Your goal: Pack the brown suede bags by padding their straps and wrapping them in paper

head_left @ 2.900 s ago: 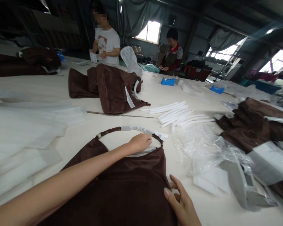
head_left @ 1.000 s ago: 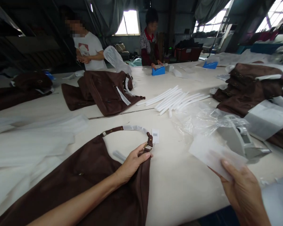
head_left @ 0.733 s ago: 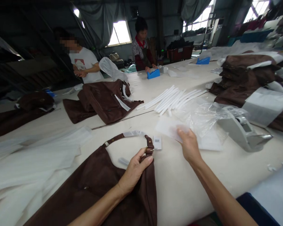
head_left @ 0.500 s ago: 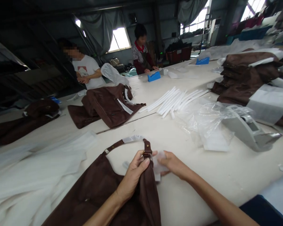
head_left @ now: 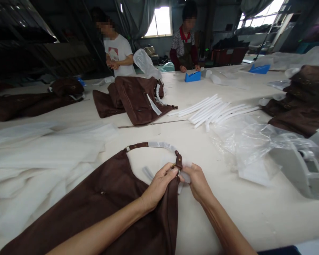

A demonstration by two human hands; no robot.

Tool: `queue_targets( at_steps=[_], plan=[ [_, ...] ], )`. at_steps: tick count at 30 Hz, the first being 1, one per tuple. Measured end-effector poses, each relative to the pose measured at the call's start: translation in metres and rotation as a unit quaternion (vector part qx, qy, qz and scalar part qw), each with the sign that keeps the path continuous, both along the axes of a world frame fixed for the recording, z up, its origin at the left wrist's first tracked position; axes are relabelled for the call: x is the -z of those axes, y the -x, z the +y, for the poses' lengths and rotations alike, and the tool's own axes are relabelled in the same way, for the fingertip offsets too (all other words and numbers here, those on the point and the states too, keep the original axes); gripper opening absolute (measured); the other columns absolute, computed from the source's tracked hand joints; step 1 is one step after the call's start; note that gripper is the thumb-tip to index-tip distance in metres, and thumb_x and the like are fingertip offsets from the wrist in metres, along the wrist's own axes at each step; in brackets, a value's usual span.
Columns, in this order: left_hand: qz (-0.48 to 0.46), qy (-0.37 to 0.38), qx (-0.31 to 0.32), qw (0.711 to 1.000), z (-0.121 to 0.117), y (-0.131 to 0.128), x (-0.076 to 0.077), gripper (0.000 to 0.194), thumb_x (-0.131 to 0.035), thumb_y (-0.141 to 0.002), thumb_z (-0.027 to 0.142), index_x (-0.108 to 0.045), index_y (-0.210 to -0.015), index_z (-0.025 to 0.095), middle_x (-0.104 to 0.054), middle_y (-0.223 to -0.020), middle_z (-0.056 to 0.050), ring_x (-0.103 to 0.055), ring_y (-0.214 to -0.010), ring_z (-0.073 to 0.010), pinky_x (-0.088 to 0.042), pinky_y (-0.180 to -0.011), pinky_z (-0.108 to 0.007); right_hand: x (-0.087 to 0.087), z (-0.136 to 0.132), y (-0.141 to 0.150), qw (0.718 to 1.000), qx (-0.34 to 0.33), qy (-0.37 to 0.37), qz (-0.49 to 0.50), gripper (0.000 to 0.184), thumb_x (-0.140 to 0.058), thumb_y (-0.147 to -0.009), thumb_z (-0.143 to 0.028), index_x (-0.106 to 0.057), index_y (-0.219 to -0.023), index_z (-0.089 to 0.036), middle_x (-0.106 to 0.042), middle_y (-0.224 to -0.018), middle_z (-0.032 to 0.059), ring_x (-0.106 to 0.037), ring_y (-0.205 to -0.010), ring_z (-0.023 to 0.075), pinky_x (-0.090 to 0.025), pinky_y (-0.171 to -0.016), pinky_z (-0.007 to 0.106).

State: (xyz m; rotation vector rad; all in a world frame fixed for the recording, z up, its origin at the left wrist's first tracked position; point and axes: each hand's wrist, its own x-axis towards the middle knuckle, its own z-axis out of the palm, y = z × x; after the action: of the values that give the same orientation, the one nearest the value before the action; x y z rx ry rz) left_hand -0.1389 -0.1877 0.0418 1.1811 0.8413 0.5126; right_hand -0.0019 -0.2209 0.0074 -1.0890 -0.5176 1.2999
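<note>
The brown bag (head_left: 101, 200) runs lengthwise from lower left, strap (head_left: 141, 145) pointing away.

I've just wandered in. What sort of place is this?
Probably a bag workshop or factory floor: a brown bag lies in front, more such bags lie farther along the long white table, and loose white sheets, perhaps wrapping, are spread on the left.

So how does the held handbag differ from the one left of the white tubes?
The held handbag has an arched handle; the far handbag has a curled handle close against it. The left hand grips the held handbag near a handle end; no hand touches the far handbag. Both are brown, with white-wrapped handles.
</note>
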Motion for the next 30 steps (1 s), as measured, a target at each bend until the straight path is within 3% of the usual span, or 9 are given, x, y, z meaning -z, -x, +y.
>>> queue_targets(
  at_steps=[2, 5, 9, 12, 18, 22, 26, 30],
  plan=[
    [0.005, -0.012, -0.009, 1.000, -0.001, -0.001, 0.005, 0.041, -0.057, -0.088, 0.060, -0.056, -0.093, 0.019, -0.065, -0.076, -0.001, -0.049, -0.056, -0.0106, -0.039, -0.054, -0.021, -0.002, -0.001, 0.006, 0.996, 0.000, -0.007, 0.093, 0.022, -0.071, -0.071, -0.035, -0.058, -0.071, -0.018, -0.048, -0.053, -0.0064, -0.036, -0.047, 0.0096, -0.032, -0.050, 0.024],
    [0.025, -0.026, -0.026, 0.999, -0.002, -0.003, 0.012, 0.040, -0.054, -0.090, 0.059, -0.052, -0.090, 0.019, -0.069, -0.077, -0.003, -0.055, -0.061, -0.0141, -0.043, -0.059, -0.025, -0.003, -0.006, 0.008, 0.989, -0.004, 0.002, 0.149, 0.025, -0.074, -0.073, -0.038, -0.060, -0.073, -0.017, -0.050, -0.053, -0.0050, -0.039, -0.047, 0.0110, -0.034, -0.049, 0.025],
    [0.046, -0.028, -0.049, 0.997, -0.003, -0.008, 0.021, 0.040, -0.059, -0.087, 0.058, -0.048, -0.091, 0.020, -0.071, -0.081, -0.006, -0.061, -0.067, -0.0175, -0.047, -0.065, -0.029, -0.004, -0.009, 0.005, 0.991, 0.013, 0.004, 0.132, 0.027, -0.076, -0.076, -0.040, -0.066, -0.082, -0.016, -0.063, -0.068, -0.0007, -0.049, -0.055, 0.0121, -0.039, -0.051, 0.024],
    [0.062, -0.038, -0.057, 0.996, -0.001, -0.011, 0.025, 0.043, -0.063, -0.083, 0.060, -0.044, -0.083, 0.021, -0.068, -0.076, -0.003, -0.060, -0.067, -0.0175, -0.044, -0.063, -0.028, -0.003, -0.005, 0.002, 0.994, 0.036, 0.009, 0.106, 0.029, -0.083, -0.070, -0.035, -0.067, -0.086, -0.016, -0.067, -0.073, -0.0007, -0.054, -0.059, 0.0121, -0.042, -0.054, 0.023],
    [0.157, -0.035, -0.009, 0.987, 0.031, 0.004, 0.011, 0.055, -0.069, -0.070, 0.071, -0.053, -0.067, 0.018, -0.056, -0.063, 0.002, -0.053, -0.064, -0.0155, -0.036, -0.058, -0.026, 0.001, 0.003, -0.007, 0.991, 0.080, 0.039, 0.100, 0.035, -0.089, -0.056, -0.027, -0.071, -0.084, -0.013, -0.074, -0.081, 0.0031, -0.064, -0.072, 0.0162, -0.050, -0.072, 0.028],
    [0.161, -0.010, -0.070, 0.984, 0.064, 0.013, 0.004, 0.058, -0.066, -0.069, 0.074, -0.059, -0.079, 0.017, -0.066, -0.075, -0.002, -0.061, -0.076, -0.0196, -0.044, -0.069, -0.029, 0.002, 0.007, -0.012, 0.992, 0.077, 0.042, 0.095, 0.036, -0.090, -0.054, -0.027, -0.072, -0.082, -0.012, -0.073, -0.076, 0.0026, -0.064, -0.066, 0.0151, -0.050, -0.067, 0.027],
    [0.102, 0.050, -0.003, 0.994, 0.077, 0.003, 0.000, 0.067, -0.070, -0.066, 0.073, -0.068, -0.096, 0.014, -0.072, -0.091, -0.011, -0.066, -0.090, -0.0268, -0.051, -0.080, -0.037, 0.000, 0.011, -0.013, 0.991, 0.074, 0.044, 0.100, 0.041, -0.091, -0.050, -0.029, -0.072, -0.082, -0.013, -0.074, -0.075, 0.0024, -0.064, -0.064, 0.0152, -0.050, -0.066, 0.027],
    [0.084, 0.061, 0.028, 0.994, 0.071, -0.012, -0.001, 0.061, -0.083, -0.060, 0.058, -0.071, -0.100, 0.015, -0.073, -0.093, -0.011, -0.066, -0.084, -0.0249, -0.053, -0.073, -0.034, 0.002, 0.012, -0.017, 0.994, 0.065, 0.045, 0.081, 0.046, -0.090, -0.052, -0.039, -0.074, -0.087, -0.014, -0.074, -0.077, 0.0049, -0.065, -0.064, 0.0189, -0.050, -0.064, 0.030]
  ],
)
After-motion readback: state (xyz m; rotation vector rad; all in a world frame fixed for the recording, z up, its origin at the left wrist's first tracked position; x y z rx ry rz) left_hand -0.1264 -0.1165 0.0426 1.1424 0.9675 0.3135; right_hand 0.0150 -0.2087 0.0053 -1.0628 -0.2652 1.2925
